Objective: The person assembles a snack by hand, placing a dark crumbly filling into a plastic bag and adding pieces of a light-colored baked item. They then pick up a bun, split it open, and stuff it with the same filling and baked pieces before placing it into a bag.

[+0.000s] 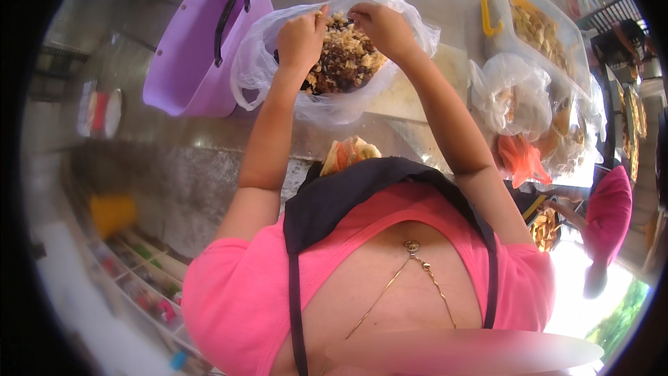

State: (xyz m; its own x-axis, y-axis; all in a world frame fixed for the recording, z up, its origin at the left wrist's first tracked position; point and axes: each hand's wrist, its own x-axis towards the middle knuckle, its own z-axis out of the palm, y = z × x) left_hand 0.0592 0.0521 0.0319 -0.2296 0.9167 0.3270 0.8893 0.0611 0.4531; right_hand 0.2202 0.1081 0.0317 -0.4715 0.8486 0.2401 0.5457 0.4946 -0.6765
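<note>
A clear plastic bag [254, 63] stands wide at the top on the metal table, filled with a crumbly food mix [348, 63] of dark brown and pale tan bits. Over the left side of the mix is my left hand [301, 40], fingers closed in a pinch with a tan bit showing by the thumb. My right hand [387, 29] reaches in at the far right side of the bag. Its fingers curl together at the edge of the mix, and what they grip, if anything, is hidden.
Left of the bag stands a purple basket [188, 49] with a black handle [233, 17]. On the right are a clear bin [546, 31] of tan pieces, a knotted plastic bag [511, 94] and an orange bag [522, 159]. Another person's pink sleeve [609, 212] shows at far right.
</note>
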